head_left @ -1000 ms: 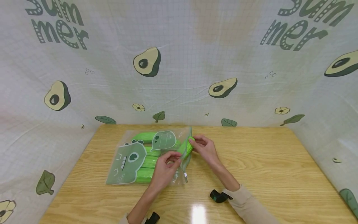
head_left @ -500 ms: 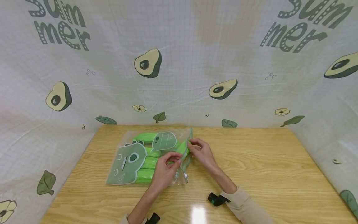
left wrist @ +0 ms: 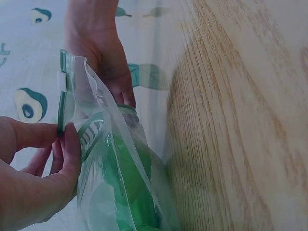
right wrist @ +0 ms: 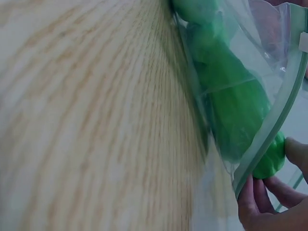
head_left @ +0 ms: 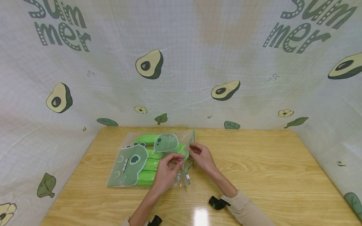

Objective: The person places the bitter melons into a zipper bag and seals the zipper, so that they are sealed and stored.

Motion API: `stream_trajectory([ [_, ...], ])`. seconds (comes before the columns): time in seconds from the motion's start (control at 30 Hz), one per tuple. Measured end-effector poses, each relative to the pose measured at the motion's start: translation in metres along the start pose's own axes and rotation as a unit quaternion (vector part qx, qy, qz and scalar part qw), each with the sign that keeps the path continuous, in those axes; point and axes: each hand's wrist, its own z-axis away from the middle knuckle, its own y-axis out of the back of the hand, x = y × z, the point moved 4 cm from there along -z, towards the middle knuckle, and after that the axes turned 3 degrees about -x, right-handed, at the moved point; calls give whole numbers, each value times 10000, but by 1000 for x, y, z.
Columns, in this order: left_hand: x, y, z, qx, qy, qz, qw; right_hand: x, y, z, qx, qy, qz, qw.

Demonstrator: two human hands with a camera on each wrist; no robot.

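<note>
A clear zip bag (head_left: 128,175) printed with a green dinosaur lies on the table, its mouth facing right. Several long, bright green cucumber-like vegetables (head_left: 150,165) are inside. My left hand (head_left: 166,172) pinches the zip edge of the bag's upper layer between thumb and fingers, lifting it. In the right wrist view, the end of one green vegetable (right wrist: 272,156) pokes out at the bag's mouth, with my right hand's (right wrist: 272,207) thumb and fingers around it. From the head, my right hand (head_left: 203,159) is at the opening and mostly hides that end. A white slider (head_left: 187,177) sits near the zip's lower end.
The wooden table (head_left: 254,163) extends to the right of the bag. A hanging cloth (head_left: 186,94) with avocado prints closes off the back and both sides. Each wrist carries a black camera mount (head_left: 217,202).
My right hand has moved left and slightly down, pushing the green vegetable further into the bag. Less of its end sticks out. My left hand keeps its hold on the zip edge.
</note>
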Motion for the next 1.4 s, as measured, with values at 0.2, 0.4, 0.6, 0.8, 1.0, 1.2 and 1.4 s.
stream_trajectory([
  [0.2,0,0,0,-14,17,-59,10000,-1,-1,0,-64,193,275,9994],
  [0.4,2,-1,0,-22,-40,-35,10000,2,0,0,-180,259,602,9977],
  [0.6,3,-2,0,-18,-71,19,10000,2,-2,0,-268,327,859,9954],
  [0.8,2,-2,1,-26,-51,75,10000,2,-5,0,-379,226,921,9948],
  [1.0,3,-3,0,-38,-133,144,9998,2,-7,0,-296,160,949,9949],
  [1.2,5,-4,1,-33,-129,217,9997,1,-8,-1,-242,272,1051,9938],
  [1.4,5,-4,1,-39,-127,247,9996,0,-9,-1,-177,413,1102,9929],
])
